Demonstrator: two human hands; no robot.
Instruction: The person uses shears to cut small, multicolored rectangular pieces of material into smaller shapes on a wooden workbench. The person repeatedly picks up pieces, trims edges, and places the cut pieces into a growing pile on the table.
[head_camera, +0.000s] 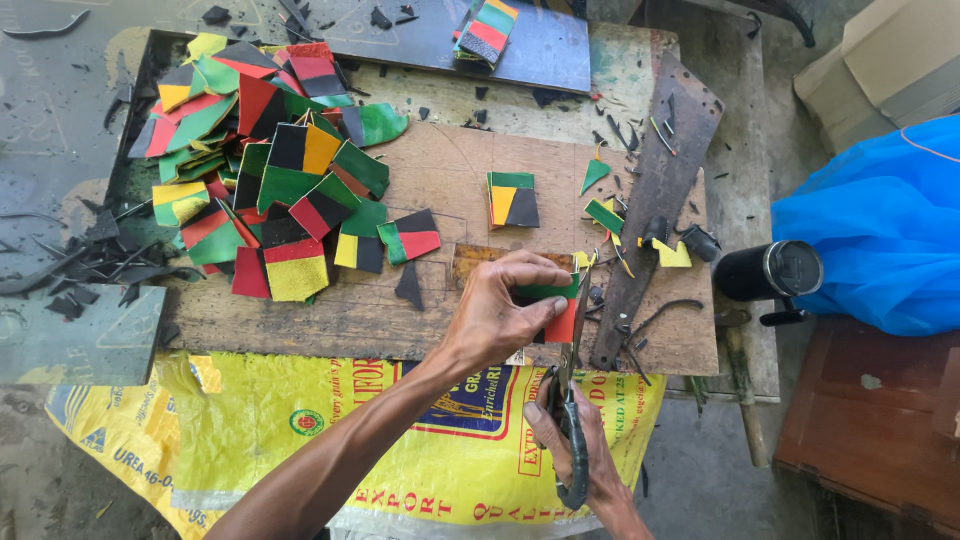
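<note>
My left hand (500, 310) grips a small multicoloured piece (562, 305), red, green and yellow, over the front edge of a wooden board (440, 170). My right hand (575, 440) holds dark scissors (572, 420) by the handles, with the blades pointing up into the piece beside my left fingers. A trimmed square of green, yellow and black (513, 199) lies flat on the board just beyond my hands.
A big heap of coloured pieces (270, 160) covers the board's left part. Small offcuts (605, 215) and a rusty metal bar (655, 200) lie at right, next to a black cylinder (765, 270). A yellow printed sack (330, 430) hangs below. Blue plastic (880, 230) sits far right.
</note>
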